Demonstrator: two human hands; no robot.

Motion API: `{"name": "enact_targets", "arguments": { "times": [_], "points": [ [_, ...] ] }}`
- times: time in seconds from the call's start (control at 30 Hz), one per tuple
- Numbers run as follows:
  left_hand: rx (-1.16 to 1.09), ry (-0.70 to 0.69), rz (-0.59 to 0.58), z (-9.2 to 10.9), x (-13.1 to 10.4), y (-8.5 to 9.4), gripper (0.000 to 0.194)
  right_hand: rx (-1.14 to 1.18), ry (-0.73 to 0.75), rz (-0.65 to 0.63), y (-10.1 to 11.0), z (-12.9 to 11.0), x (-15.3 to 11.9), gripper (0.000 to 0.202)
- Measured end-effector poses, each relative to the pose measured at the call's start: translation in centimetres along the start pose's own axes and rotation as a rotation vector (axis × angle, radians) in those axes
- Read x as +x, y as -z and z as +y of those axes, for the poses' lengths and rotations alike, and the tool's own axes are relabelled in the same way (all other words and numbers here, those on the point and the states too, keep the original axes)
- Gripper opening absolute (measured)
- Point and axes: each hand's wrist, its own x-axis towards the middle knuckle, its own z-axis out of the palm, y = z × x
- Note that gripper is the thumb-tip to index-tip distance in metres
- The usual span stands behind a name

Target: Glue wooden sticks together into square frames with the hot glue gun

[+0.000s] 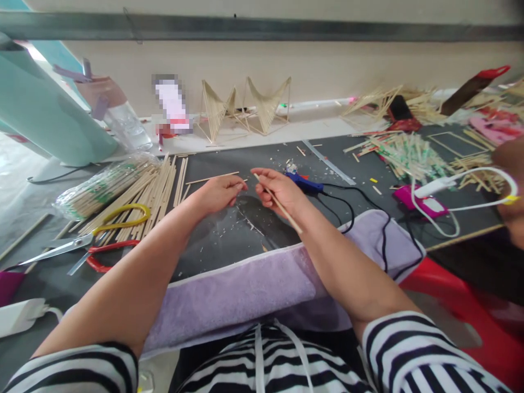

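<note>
My right hand (279, 191) is closed round a thin wooden stick (283, 209), which slants across the palm toward the wrist. Close by on the left, my left hand (223, 193) has its fingers curled in a pinch; whatever may be between the fingertips is too small to make out. Behind it, a single loose stick (213, 177) lies on the dark tabletop (213, 248). A blue glue gun (305, 182) rests just beyond my right hand, its black cord trailing right. Small scraps are scattered beneath both hands.
Bundled wooden sticks (158, 202) and yellow-and-red scissors (88, 240) lie left. Two stick-built frames (266, 106) stand against the wall. A heap of sticks (417, 155), a white cable (442, 188) and another person's arm (511, 185) are right. A purple towel (241, 289) covers the front edge.
</note>
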Motion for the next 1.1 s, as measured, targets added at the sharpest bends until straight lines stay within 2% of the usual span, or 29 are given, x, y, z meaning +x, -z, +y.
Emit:
{"name": "enact_targets", "arguments": {
  "times": [0.13, 0.23, 0.3, 0.47, 0.57, 0.67, 0.77, 0.87, 0.93, 1.1],
  "points": [
    [0.069, 0.003, 0.028, 0.9, -0.3, 0.1, 0.027, 0.027, 0.031, -0.145, -1.1, 0.8, -0.5, 0.025],
    [-0.095, 0.070, 0.109, 1.6, -0.5, 0.3, 0.023, 0.045, 0.080, -0.215, -1.0, 0.6, -0.8, 0.024],
    [-0.266, 0.106, 0.114, 1.8, -0.7, 0.5, 0.024, 0.041, 0.077, -0.254, -0.7, 0.4, -0.9, 0.019],
    [-0.522, 0.111, -0.015, 1.8, -1.2, 1.2, 0.036, 0.072, 0.071, -0.377, -0.6, 0.2, -1.3, 0.015],
    [-0.613, 0.097, -0.156, 1.4, -1.4, 1.5, 0.045, 0.071, 0.052, -0.409, -0.7, 0.2, -1.6, 0.013],
    [-0.672, 0.043, -0.220, 1.1, -1.3, 1.6, 0.040, 0.085, 0.040, -0.379, -0.7, 0.0, -1.5, 0.011],
    [-0.620, 0.087, -0.175, 1.1, -1.0, 1.4, 0.020, 0.024, 0.027, -0.253, -0.7, 0.2, -1.0, 0.008],
    [-0.498, 0.191, -0.098, 0.7, -0.6, 1.1, 0.009, -0.232, 0.042, -0.047, -0.7, 1.1, -0.4, 0.007],
    [-0.432, 0.235, -0.049, 0.3, -0.3, 0.9, 0.007, -0.399, 0.026, 0.033, -0.9, 1.8, -0.1, 0.009],
    [-0.418, 0.261, -0.048, -1.2, 0.2, 1.1, 0.009, -0.549, -0.025, 0.040, -0.9, 2.5, 0.2, 0.008]
  ]
}}
